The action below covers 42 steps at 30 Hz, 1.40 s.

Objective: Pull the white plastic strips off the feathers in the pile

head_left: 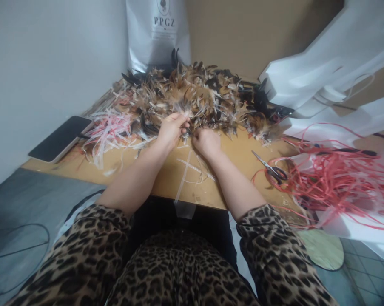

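Observation:
A large heap of brown, black and whitish feathers (pixel 207 95) covers the back of the wooden table. At its front edge my left hand (pixel 172 129) is closed, thumb and fingertips pinched on a pale feather (pixel 186 113). Just to the right, a little lower, my right hand (pixel 207 142) is curled with its knuckles up; its fingertips are hidden, so what they grip does not show. Below both hands, thin white strips (pixel 183 176) lie across the bare tabletop (pixel 166 182).
Left of the heap lie pink and white strips (pixel 110 127) and a dark-screened phone (pixel 62 138). On the right are scissors (pixel 271 168) and a tangle of red strings (pixel 341 182). A white printed bag (pixel 160 38) stands behind; white sheeting (pixel 325 55) hangs at right.

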Available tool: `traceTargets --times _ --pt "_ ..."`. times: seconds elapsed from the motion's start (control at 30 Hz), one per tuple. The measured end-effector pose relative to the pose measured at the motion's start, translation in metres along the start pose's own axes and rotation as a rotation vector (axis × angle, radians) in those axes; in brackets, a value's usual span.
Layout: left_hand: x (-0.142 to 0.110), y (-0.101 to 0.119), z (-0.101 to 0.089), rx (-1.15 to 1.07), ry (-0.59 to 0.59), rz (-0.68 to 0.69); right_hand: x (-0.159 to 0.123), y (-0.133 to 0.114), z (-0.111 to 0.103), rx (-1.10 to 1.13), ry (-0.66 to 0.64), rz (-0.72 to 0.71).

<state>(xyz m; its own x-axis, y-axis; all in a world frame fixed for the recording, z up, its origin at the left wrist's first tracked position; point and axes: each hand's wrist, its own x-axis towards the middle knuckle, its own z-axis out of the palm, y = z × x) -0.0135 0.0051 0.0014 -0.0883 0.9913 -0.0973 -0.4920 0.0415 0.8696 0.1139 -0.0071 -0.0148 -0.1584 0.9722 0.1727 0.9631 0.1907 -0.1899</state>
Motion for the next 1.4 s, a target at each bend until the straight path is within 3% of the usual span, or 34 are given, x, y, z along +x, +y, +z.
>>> traceTargets --times 0.1,0.17,0.37,0.5,0.83,1.23,1.4 --pt "0.0 -0.001 0.0 -0.008 -0.024 -0.021 0.003 0.011 -0.004 0.075 -0.008 0.051" --pt "0.0 -0.002 0.0 -0.017 -0.05 -0.029 0.005 0.025 -0.01 0.255 -0.036 0.109" --pt "0.002 -0.004 -0.003 -0.022 -0.08 -0.064 0.011 0.059 -0.023 1.339 -0.236 0.304" --pt "0.003 -0.006 -0.005 -0.031 -0.096 -0.1 0.012 0.06 -0.025 1.713 -0.273 0.261" --pt "-0.002 -0.01 -0.002 0.003 -0.254 -0.219 0.014 0.046 -0.012 1.718 -0.16 0.226" --pt "-0.004 -0.01 -0.002 0.016 -0.252 -0.267 0.014 0.045 -0.007 1.715 -0.266 0.251" --pt "-0.003 -0.011 -0.002 0.007 -0.257 -0.268 0.015 0.042 -0.008 1.735 -0.166 0.278"
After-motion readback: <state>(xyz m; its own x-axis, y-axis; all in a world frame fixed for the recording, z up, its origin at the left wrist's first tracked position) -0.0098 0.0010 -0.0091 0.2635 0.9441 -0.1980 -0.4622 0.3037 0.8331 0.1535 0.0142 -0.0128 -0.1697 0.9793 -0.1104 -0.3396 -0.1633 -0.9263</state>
